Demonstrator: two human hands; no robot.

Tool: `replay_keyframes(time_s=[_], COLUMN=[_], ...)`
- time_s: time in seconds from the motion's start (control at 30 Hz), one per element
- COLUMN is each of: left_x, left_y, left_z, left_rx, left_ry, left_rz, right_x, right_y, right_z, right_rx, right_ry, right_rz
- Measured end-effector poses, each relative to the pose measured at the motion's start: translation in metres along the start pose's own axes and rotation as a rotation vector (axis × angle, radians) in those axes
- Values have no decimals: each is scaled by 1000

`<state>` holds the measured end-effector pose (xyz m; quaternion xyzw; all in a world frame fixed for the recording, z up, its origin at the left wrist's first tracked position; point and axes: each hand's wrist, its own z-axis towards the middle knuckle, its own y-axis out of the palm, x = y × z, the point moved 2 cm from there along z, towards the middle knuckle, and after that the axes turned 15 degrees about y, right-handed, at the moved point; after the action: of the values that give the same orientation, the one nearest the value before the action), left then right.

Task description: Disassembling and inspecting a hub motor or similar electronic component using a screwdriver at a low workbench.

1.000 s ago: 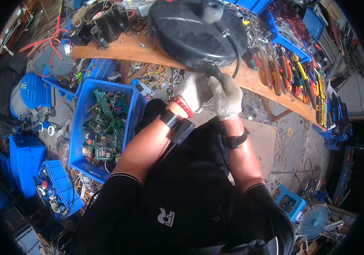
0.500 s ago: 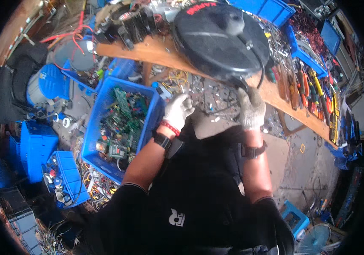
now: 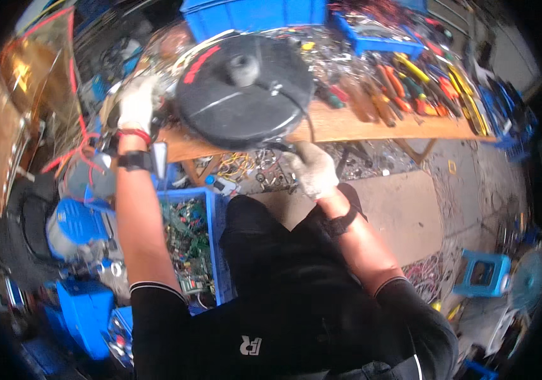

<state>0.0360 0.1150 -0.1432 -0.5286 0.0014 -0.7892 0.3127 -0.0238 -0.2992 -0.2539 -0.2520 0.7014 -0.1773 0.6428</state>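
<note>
My left hand (image 3: 138, 104), in a white knit glove, reaches over the left end of the wooden bench (image 3: 340, 123) into a pile of mixed scrap parts; motion blur hides its fingers. My right hand (image 3: 314, 170), gloved the same way, is at the bench's front edge with its fingers curled. They meet a dark piece at the near rim of a large round black disc-shaped device (image 3: 245, 95), and what they grip is partly hidden. That device lies on the bench, with a grey knob (image 3: 243, 71) on top and a black cable (image 3: 299, 109) running off it.
Pliers and screwdrivers (image 3: 410, 88) crowd the bench's right side. Blue bins (image 3: 255, 20) stand behind. A blue bin of green circuit boards (image 3: 219, 253) is below my left arm. A blue stool (image 3: 483, 273) and cardboard (image 3: 397, 215) lie on the floor to the right.
My left hand has moved from above the circuit-board bin up and left to the bench pile. The view has turned right, while my right hand stays by the black device's rim.
</note>
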Motion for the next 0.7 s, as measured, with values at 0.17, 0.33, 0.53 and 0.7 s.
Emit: replay_keyframes(time_s=[0.17,0.33,0.53,0.7], left_x=[22,31,22,-7], left_y=[10,37,74,133], left_z=[41,-54,-191,-255], left_rx=[53,169,255,-47], left_ry=[172,184,17,-394], left_rz=[418,-28,-477,-676], right_x=[7,32,41,30], right_y=[-7,-10,-25,-26], right_z=[-6,-6,-5,2], right_rx=[21,23,44,144], right_ry=[-23,-105,-122,-113], right_rz=[5,-12,49,147])
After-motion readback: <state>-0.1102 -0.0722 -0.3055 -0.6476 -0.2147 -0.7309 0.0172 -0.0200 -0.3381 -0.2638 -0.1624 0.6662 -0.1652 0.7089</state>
